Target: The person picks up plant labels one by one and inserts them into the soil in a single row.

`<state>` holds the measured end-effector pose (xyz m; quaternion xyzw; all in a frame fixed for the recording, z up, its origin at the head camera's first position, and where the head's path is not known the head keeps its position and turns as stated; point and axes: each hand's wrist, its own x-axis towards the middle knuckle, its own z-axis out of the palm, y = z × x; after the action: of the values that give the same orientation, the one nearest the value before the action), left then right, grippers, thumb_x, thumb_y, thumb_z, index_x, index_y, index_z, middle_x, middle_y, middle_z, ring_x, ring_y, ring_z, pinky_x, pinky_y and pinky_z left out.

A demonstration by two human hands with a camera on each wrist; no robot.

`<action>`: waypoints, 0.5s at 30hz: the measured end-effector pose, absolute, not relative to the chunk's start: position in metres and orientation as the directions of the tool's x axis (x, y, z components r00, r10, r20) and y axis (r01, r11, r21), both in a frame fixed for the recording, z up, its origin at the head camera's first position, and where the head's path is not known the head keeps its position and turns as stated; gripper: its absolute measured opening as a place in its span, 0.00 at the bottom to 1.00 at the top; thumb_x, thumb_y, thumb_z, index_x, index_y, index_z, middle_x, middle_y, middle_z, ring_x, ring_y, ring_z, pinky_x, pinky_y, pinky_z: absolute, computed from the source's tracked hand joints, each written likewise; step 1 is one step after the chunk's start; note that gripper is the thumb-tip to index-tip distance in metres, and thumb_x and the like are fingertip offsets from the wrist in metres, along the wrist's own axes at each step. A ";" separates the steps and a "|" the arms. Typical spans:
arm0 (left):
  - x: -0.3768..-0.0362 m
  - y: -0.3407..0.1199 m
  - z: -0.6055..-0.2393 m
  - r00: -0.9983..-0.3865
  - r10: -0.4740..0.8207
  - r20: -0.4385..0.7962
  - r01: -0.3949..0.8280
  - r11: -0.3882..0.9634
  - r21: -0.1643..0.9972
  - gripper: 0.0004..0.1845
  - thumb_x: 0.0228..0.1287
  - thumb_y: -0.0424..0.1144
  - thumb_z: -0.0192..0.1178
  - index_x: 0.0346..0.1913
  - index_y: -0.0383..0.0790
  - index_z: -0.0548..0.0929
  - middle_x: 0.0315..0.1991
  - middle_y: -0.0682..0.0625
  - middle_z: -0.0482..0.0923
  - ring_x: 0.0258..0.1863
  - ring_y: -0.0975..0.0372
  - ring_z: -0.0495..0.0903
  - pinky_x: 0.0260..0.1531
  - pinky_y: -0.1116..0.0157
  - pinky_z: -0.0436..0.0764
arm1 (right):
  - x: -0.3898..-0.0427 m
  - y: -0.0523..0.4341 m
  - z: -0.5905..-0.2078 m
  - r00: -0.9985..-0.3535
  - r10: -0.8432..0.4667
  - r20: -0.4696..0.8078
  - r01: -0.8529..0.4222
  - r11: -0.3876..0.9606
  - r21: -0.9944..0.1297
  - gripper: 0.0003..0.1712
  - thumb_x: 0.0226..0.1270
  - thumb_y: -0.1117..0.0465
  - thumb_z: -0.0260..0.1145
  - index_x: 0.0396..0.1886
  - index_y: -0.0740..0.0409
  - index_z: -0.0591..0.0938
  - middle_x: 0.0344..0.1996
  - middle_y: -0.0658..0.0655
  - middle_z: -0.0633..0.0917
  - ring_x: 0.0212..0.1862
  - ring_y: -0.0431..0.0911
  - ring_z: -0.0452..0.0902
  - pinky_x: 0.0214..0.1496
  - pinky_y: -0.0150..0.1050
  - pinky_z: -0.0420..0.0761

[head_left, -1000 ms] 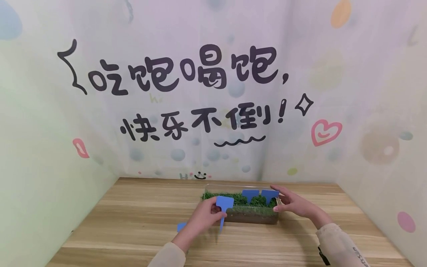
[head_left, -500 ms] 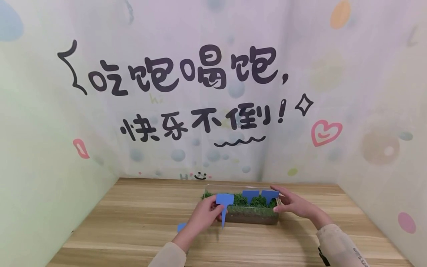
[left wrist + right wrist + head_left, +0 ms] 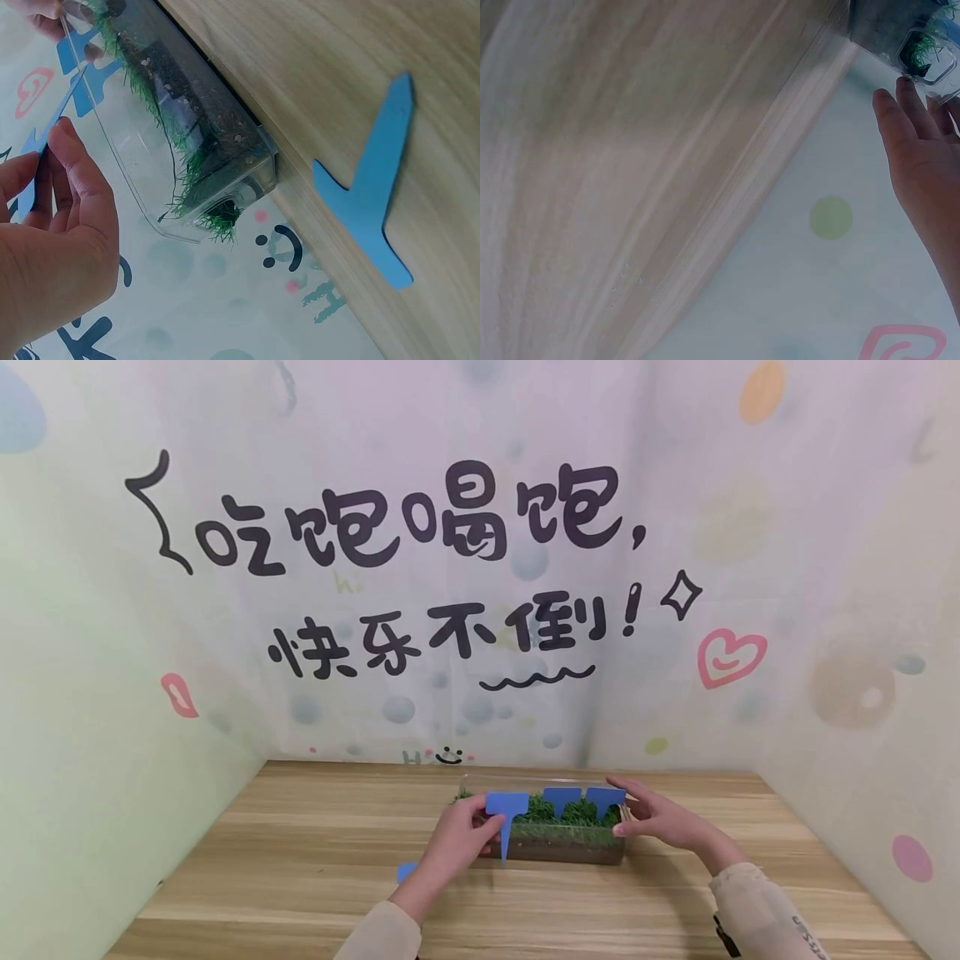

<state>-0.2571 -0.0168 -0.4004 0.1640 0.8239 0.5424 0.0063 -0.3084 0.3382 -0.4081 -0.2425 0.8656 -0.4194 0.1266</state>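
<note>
My left hand [image 3: 459,842] pinches a blue T-shaped plant label [image 3: 507,805] between thumb and fingers, its pointed stem downward, in front of a clear rectangular box [image 3: 570,850]. Dark soil and green grass [image 3: 540,812] fill the box. At the box's right end, my right hand [image 3: 670,818] holds it, with the thumb at the front corner and a finger by the far rim. Two blue labels, one in the middle [image 3: 562,800] and one farther right [image 3: 606,800], stand upright in the grass. My left hand hides the box's left front part.
Another blue plant label [image 3: 369,191] lies flat on the wooden table [image 3: 300,843], partly behind my left forearm in the head view. A printed cloth wall [image 3: 375,710] rises along the table's back edge, close behind the box. Side walls flank the table.
My left hand has raised the held label slightly and turned its stem more upright. The box and my right hand stay where they were.
</note>
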 end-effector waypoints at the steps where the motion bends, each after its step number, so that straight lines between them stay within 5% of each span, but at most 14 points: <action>1: -0.257 -0.017 -0.400 -0.947 0.273 0.171 0.265 0.356 0.896 0.12 0.73 0.38 0.59 0.29 0.38 0.74 0.28 0.50 0.81 0.27 0.63 0.80 0.30 0.63 0.86 | -0.308 0.338 -0.408 -0.851 -0.525 -0.017 -0.312 0.530 -0.788 0.51 0.69 0.56 0.68 0.80 0.62 0.48 0.78 0.74 0.43 0.75 0.76 0.43 0.73 0.67 0.55; 15: -0.260 -0.017 -0.398 -0.941 0.271 0.201 0.287 0.333 0.898 0.11 0.72 0.39 0.60 0.31 0.37 0.78 0.28 0.49 0.82 0.24 0.58 0.80 0.33 0.53 0.87 | -0.309 0.338 -0.408 -0.853 -0.522 -0.013 -0.319 0.541 -0.778 0.51 0.68 0.55 0.68 0.80 0.61 0.48 0.78 0.75 0.44 0.75 0.76 0.45 0.73 0.66 0.58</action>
<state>-0.2600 -0.0174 -0.3981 0.1709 0.8163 0.5517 -0.0075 -0.3090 0.3378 -0.4083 -0.2417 0.8691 -0.4137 0.1226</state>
